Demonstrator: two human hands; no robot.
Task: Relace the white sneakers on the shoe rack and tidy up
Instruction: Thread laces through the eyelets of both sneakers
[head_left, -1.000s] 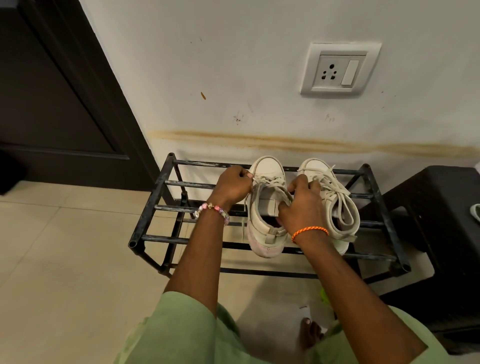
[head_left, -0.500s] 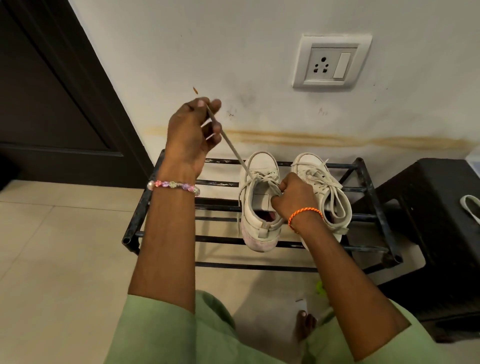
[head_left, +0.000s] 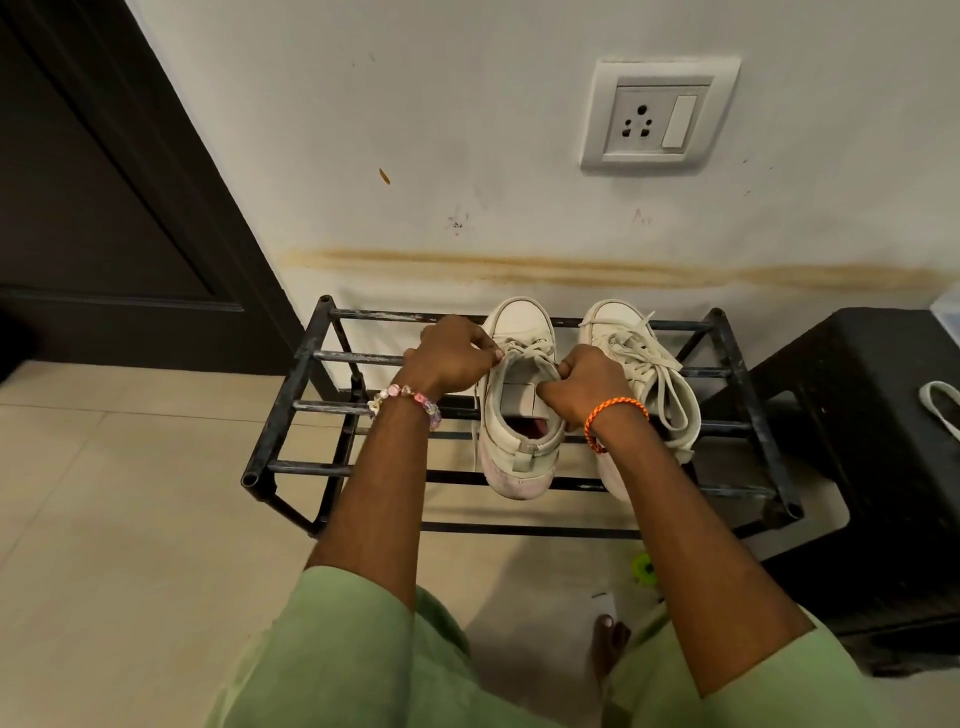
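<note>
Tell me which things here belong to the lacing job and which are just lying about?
In the job: left sneaker, right sneaker, shoe rack, left hand, right hand.
Lying about: black stool, wall socket, dark door, green object.

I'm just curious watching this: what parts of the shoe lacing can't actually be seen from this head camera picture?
- Fingertips of the left hand and right hand: curled under, so the exact hold on the lace is hidden.
- Right sneaker: its heel is covered by the right forearm.
- Left sneaker: eyelets too small to count.
- White loop on the black stool: cut off by the right edge.
</note>
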